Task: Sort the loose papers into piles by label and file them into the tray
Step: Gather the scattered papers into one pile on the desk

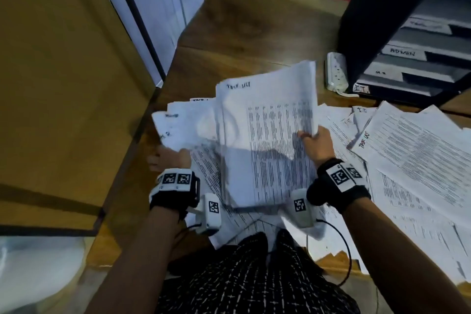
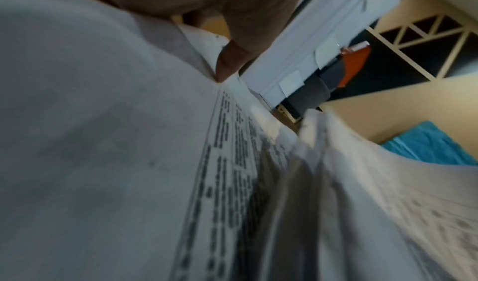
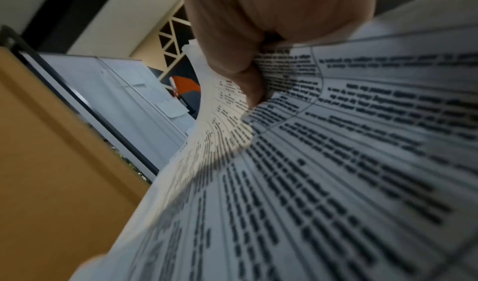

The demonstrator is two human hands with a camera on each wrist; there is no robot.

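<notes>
In the head view my right hand [image 1: 314, 138] grips the right edge of a thick stack of printed sheets [image 1: 267, 135] marked "TASK LIST", lifted and tilted above the table. The right wrist view shows the thumb [image 3: 248, 80] pressing down on that stack [image 3: 336, 162]. My left hand [image 1: 170, 157] holds a second bundle of papers [image 1: 183, 127] from below at its left edge, and its thumb [image 2: 232, 60] pinches these sheets [image 2: 103, 142]. More labelled loose papers [image 1: 407, 150] lie spread on the right. The black stacked tray [image 1: 382, 33] with labelled shelves stands at the back right.
A white power strip [image 1: 336, 75] lies beside the tray's left wall. The wooden table [image 1: 242, 28] runs back behind the papers. A tall brown panel [image 1: 63, 84] stands close on the left. Cables hang from both wrist cameras near my lap.
</notes>
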